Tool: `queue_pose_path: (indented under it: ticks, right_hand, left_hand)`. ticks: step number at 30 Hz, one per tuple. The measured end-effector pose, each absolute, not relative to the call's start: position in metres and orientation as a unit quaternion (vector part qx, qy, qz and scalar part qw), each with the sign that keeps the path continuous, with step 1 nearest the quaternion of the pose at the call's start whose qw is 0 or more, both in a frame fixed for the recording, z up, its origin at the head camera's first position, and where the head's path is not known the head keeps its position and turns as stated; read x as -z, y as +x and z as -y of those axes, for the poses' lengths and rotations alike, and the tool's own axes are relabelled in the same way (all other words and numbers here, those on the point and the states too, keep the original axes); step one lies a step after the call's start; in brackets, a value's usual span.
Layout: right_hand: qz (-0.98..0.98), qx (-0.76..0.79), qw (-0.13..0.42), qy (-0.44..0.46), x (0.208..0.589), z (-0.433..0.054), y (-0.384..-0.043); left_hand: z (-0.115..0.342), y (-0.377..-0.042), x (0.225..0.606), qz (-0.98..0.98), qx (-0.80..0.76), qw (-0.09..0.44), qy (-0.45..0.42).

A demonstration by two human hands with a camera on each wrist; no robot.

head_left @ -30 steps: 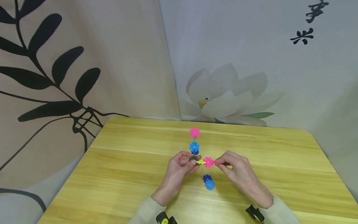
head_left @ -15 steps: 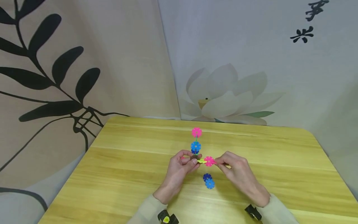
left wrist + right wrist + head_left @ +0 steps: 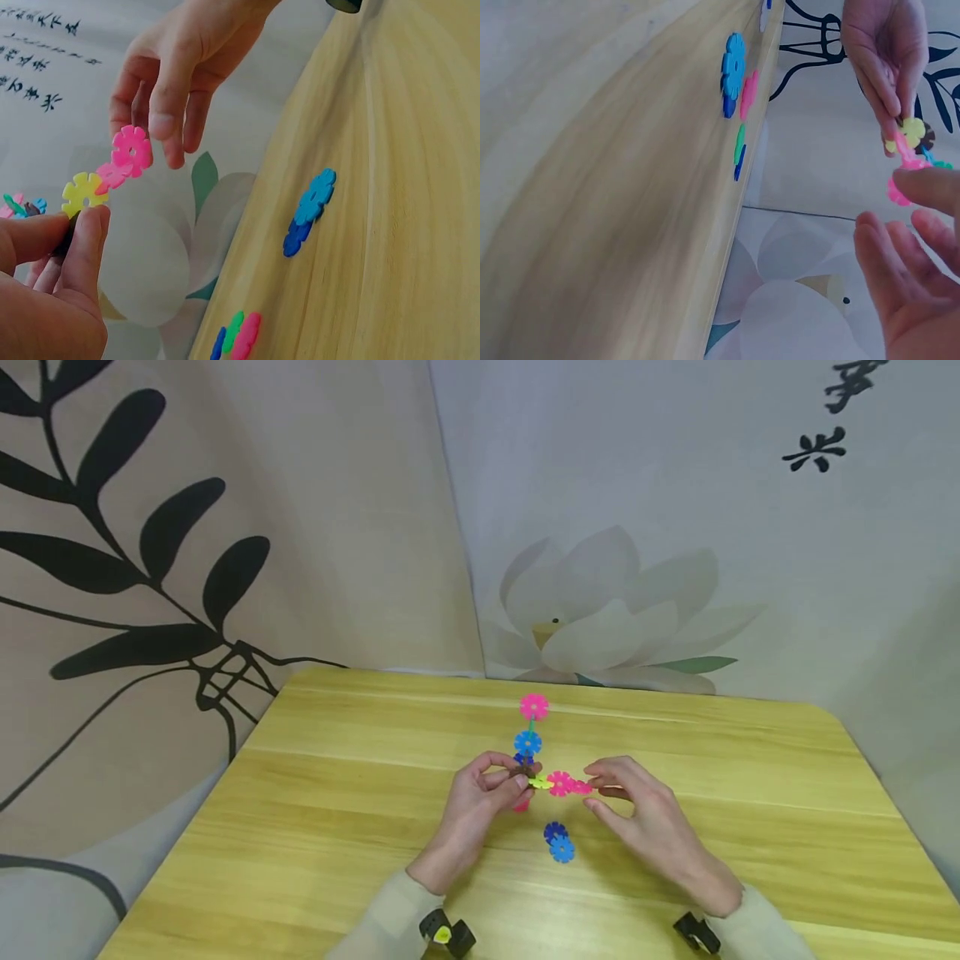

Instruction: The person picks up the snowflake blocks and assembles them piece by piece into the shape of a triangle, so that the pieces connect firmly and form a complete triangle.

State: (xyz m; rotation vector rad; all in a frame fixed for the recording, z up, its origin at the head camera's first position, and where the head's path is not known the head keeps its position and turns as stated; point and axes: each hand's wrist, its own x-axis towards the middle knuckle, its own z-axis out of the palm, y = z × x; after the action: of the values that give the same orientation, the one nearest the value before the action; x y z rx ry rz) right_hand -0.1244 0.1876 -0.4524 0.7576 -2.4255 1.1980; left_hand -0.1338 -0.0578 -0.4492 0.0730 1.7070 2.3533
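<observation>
My left hand (image 3: pixel 476 810) pinches a dark brown snowflake disc (image 3: pixel 522 771) between thumb and fingers, in the middle of a linked build. From that disc one arm rises away through dark blue, light blue (image 3: pixel 528 742) and green pieces to a pink snowflake disc (image 3: pixel 534 707). The other arm runs right: a yellow disc (image 3: pixel 85 193), then a pink disc (image 3: pixel 112 176) and an outer pink disc (image 3: pixel 131 150) joined to it. Spread fingers of my right hand (image 3: pixel 652 818) stand right at the outer pink disc's edge, thumb apart from it.
Below the build, a light blue disc (image 3: pixel 562 849) lies overlapping a dark blue disc (image 3: pixel 555 832) on the wooden table (image 3: pixel 337 827). Pink (image 3: pixel 246 336), green (image 3: pixel 232 334) and dark blue discs (image 3: pixel 218 343) lie farther off. A printed wall covering (image 3: pixel 360 527) stands behind the table.
My right hand has loosened its pinch on the outer pink disc, its fingers spreading. That disc now stays joined to the chain, showing more of its face. The build has moved slightly up and right.
</observation>
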Motion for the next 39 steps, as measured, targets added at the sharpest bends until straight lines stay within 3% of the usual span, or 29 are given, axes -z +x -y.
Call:
queue_pose_path:
  ticks: [5,12,18,25,39]
  right_hand:
    - [0.854,-0.434,0.132,0.255,0.452,-0.189,-0.123]
    - [0.861,-0.413,0.145,0.259,0.451,-0.189,-0.122]
    - [0.872,-0.41,0.125,0.238,0.449,-0.193,-0.121]
    - [0.891,-0.398,0.053,0.214,0.452,-0.196,-0.119]
    - [0.88,-0.355,-0.078,0.306,0.463,-0.186,-0.122]
  left_hand:
    - [0.062,-0.135,0.449,-0.578,-0.808,0.114,0.022]
    - [0.067,-0.136,0.449,-0.567,-0.815,0.114,0.03]
    - [0.072,-0.138,0.448,-0.561,-0.818,0.122,0.029]
    - [0.076,-0.139,0.448,-0.564,-0.816,0.122,0.017]
    - [0.08,-0.14,0.449,-0.545,-0.829,0.118,0.032]
